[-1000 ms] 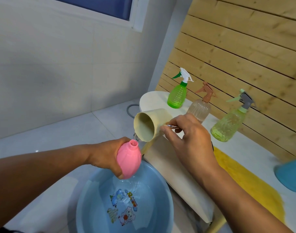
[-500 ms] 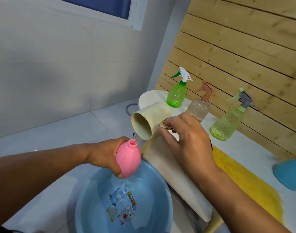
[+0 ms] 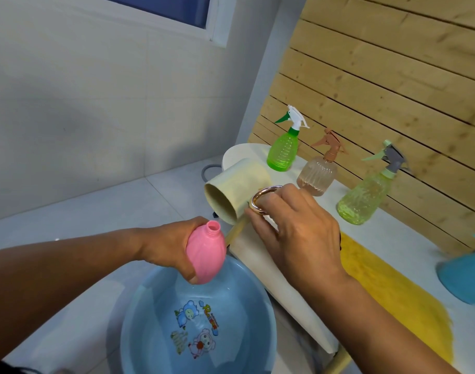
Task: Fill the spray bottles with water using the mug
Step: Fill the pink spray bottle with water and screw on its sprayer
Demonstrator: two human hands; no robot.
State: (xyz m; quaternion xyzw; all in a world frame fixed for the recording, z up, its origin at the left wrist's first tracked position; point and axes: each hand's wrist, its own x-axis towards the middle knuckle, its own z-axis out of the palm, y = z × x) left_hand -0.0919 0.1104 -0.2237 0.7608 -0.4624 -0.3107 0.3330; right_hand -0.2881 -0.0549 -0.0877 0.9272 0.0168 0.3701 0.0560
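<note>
Left hand [image 3: 169, 247] grips uncapped pink bottle [image 3: 206, 256] over basin [image 3: 150, 306]; right hand [image 3: 293, 228] fingers pinch tipped mug [image 3: 236, 193] by its handle. 3 capped bottles on the surface look filled already, so prob last one.

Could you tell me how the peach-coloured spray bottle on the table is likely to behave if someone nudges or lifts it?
The peach spray bottle looks like thin clear plastic, so probably light and slightly squeezable. Liquid seems to sit only near its base, which may steady it. Its tall trigger head could still make it tip if pushed high up. The ribbed body should give a fair grip.
</note>
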